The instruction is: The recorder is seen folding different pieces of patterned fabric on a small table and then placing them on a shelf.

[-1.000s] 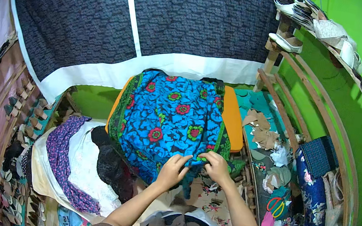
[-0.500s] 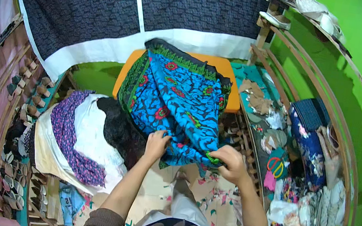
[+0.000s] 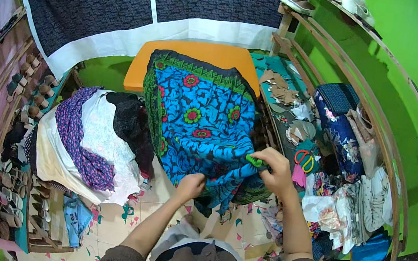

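Note:
A large blue cloth [image 3: 206, 111] with red and green flowers and a dark green border hangs in front of me. Its far end lies over the orange table [image 3: 194, 49]. My right hand [image 3: 275, 168] pinches the cloth at a green patch near its right edge. Lower and further left, my left hand [image 3: 191, 187] is closed on the cloth's near part, which sags in folds between and below both hands. The fingertips of the left hand are partly hidden.
At left, draped fabrics [image 3: 109, 136] in white, purple and black form a heap beside shoe racks [image 3: 35, 86]. The right shelf bears folded cloths [image 3: 342, 135], scissors [image 3: 303, 161] and scraps [image 3: 281, 90]. Colourful snippets litter the tiled floor [image 3: 144, 213].
The cloth has been spread flatter and drawn toward me, baring more of the table. My left hand has moved lower and to the right; my right hand has risen slightly.

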The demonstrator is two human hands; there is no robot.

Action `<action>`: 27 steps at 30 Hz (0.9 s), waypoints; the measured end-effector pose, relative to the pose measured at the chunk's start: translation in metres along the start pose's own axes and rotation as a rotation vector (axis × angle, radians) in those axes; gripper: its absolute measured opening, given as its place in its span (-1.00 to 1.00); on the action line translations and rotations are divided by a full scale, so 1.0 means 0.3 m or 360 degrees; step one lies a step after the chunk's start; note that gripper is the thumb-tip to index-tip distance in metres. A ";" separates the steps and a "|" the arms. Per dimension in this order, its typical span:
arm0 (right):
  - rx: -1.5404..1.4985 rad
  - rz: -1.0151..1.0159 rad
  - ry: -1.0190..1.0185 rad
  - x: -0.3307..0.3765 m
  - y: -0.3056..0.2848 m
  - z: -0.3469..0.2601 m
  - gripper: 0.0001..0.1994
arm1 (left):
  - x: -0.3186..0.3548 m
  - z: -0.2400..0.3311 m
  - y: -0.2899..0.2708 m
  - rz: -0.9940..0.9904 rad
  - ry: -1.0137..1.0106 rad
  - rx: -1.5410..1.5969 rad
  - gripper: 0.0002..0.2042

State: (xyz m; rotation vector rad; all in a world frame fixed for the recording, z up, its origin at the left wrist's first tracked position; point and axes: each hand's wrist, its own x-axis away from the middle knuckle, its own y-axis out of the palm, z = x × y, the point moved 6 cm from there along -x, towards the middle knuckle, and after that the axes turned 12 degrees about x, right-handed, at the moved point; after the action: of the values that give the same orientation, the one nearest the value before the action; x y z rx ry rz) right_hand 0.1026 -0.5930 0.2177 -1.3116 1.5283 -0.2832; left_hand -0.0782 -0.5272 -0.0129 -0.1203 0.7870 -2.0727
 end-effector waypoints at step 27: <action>0.0734 0.0082 -0.0109 0.166 -0.280 0.083 -0.77 | 0.523 0.008 -0.081 0.0632 -0.0863 -0.0013 -0.67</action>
State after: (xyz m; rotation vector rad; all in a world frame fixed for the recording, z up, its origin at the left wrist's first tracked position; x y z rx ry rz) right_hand 0.1788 -0.6547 0.2414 -0.9068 1.3354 -0.5184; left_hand -0.1887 -0.6400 -0.0286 -0.4697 0.4384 -1.5539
